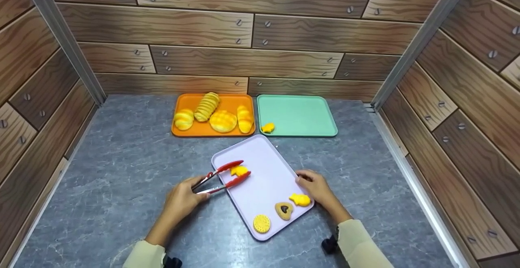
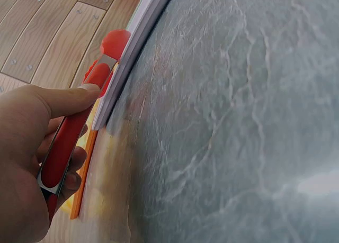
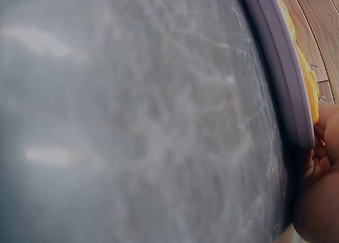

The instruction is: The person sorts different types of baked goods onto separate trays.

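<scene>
My left hand (image 1: 181,201) grips a pair of tongs (image 2: 68,140) with red handles and red tips, the thumb lying along one arm. In the head view the tongs' tips stand either side of a yellow fish-shaped piece (image 1: 239,170) over the left part of a lavender tray (image 1: 262,154). My right hand (image 1: 319,187) holds that tray at its right edge, fingers at the rim. Near the tray's front end are another yellow fish-shaped piece (image 1: 300,199), a heart-shaped cookie (image 1: 284,210) with a dark centre, and a round yellow cracker (image 1: 261,223).
Behind the lavender tray stands an orange tray (image 1: 191,133) bearing several toy breads (image 1: 223,121). Right beside it lies a green tray (image 1: 300,113) with one small yellow piece (image 1: 268,128) in its front left corner. Wood-patterned walls (image 1: 203,28) enclose the grey marbled table (image 1: 122,158).
</scene>
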The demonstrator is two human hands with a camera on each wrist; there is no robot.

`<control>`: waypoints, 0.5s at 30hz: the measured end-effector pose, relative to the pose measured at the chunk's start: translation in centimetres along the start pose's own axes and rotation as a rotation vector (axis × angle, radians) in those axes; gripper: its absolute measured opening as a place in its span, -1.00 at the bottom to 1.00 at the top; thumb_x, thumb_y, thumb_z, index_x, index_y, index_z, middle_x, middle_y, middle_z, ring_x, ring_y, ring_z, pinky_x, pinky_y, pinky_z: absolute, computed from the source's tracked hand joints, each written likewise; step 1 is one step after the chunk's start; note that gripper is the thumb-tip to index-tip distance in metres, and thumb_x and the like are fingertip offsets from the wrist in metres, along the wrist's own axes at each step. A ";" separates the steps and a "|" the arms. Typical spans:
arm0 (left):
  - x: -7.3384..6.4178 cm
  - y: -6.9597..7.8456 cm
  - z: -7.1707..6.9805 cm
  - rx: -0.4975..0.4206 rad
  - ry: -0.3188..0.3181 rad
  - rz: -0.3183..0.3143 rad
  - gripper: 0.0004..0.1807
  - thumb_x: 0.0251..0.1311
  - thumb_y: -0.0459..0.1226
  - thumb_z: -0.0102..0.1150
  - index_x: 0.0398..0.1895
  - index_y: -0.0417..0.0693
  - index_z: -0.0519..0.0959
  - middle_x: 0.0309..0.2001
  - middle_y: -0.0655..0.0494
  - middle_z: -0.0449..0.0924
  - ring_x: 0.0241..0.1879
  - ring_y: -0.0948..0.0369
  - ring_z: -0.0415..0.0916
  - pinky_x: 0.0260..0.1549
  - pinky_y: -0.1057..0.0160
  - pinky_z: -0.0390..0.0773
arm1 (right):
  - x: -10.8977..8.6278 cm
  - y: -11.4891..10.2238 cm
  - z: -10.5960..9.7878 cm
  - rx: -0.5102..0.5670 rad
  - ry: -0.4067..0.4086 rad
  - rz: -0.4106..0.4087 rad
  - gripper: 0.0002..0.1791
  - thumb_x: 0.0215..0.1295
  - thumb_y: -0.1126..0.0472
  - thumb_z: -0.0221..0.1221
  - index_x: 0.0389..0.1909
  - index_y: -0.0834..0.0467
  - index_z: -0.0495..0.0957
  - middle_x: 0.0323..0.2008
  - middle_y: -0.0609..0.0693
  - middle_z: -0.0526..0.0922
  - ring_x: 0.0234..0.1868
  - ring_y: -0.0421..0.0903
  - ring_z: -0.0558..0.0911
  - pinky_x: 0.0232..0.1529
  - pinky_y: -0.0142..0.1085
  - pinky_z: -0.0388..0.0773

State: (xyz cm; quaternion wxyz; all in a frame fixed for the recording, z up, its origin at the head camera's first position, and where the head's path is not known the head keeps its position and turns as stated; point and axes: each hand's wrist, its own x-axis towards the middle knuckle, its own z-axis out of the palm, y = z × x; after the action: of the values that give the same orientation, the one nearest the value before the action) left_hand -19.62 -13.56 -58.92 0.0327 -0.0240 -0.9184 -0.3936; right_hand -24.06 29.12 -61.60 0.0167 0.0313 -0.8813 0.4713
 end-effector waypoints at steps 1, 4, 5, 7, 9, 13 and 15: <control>0.1 0.0 0.0 0.002 -0.001 0.004 -0.36 -0.06 -0.14 0.55 0.20 0.11 0.65 0.18 0.04 0.66 0.17 -0.02 0.59 0.09 -0.12 0.51 | 0.0 0.0 0.0 0.004 0.000 -0.001 -0.74 0.32 0.29 0.27 0.01 0.17 0.71 -0.15 0.01 0.70 -0.10 -0.14 0.58 0.03 -0.30 0.51; 0.6 -0.1 -0.1 0.003 -0.016 0.012 -0.37 -0.07 -0.15 0.56 0.19 0.10 0.66 0.18 0.03 0.65 0.18 -0.03 0.59 0.12 -0.12 0.50 | 0.1 0.0 0.0 0.005 0.004 -0.009 -0.74 0.31 0.29 0.27 0.01 0.17 0.71 -0.14 0.01 0.70 -0.10 -0.15 0.58 0.03 -0.31 0.51; 0.8 -0.2 -0.1 0.009 -0.021 0.018 -0.37 -0.06 -0.16 0.56 0.19 0.09 0.65 0.19 0.02 0.65 0.18 -0.04 0.58 0.12 -0.12 0.50 | 0.1 0.0 0.0 0.005 0.004 -0.011 -0.74 0.31 0.29 0.27 0.01 0.18 0.71 -0.14 0.01 0.71 -0.10 -0.15 0.58 0.02 -0.32 0.51; 1.1 -0.3 -0.2 0.013 -0.036 0.018 -0.36 -0.06 -0.16 0.56 0.21 0.09 0.65 0.21 0.01 0.64 0.20 -0.04 0.57 0.15 -0.12 0.48 | 0.1 -0.1 0.0 0.002 0.001 -0.012 -0.74 0.31 0.29 0.27 0.00 0.18 0.71 -0.15 0.02 0.71 -0.12 -0.15 0.58 0.01 -0.33 0.51; 1.5 -0.5 -0.2 0.015 -0.051 0.009 -0.34 -0.05 -0.15 0.56 0.23 0.09 0.63 0.23 0.01 0.62 0.23 -0.05 0.54 0.18 -0.12 0.46 | 0.1 -0.1 0.0 0.000 -0.003 -0.011 -0.74 0.32 0.29 0.27 0.00 0.18 0.71 -0.17 0.02 0.70 -0.14 -0.17 0.57 -0.01 -0.35 0.50; 2.0 -1.0 -0.3 0.011 -0.065 0.008 -0.32 -0.04 -0.14 0.55 0.25 0.08 0.61 0.26 -0.02 0.59 0.26 -0.07 0.51 0.21 -0.14 0.43 | 0.0 -0.2 0.0 -0.011 0.000 -0.019 -0.75 0.32 0.28 0.27 -0.01 0.18 0.72 -0.20 0.00 0.70 -0.17 -0.18 0.57 -0.05 -0.36 0.49; 2.2 -1.1 -0.3 -0.001 -0.072 0.007 -0.33 -0.03 -0.14 0.55 0.25 0.09 0.61 0.27 -0.02 0.59 0.27 -0.07 0.50 0.22 -0.14 0.42 | -0.1 -0.1 0.0 -0.016 0.003 -0.023 -0.75 0.32 0.27 0.27 -0.01 0.17 0.72 -0.21 -0.01 0.69 -0.18 -0.18 0.57 -0.06 -0.36 0.50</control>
State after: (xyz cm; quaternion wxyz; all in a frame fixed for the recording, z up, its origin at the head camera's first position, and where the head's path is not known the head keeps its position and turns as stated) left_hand -21.86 -14.54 -59.35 0.0008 -0.0412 -0.9186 -0.3930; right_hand -23.99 29.02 -61.53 0.0236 0.0406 -0.8845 0.4642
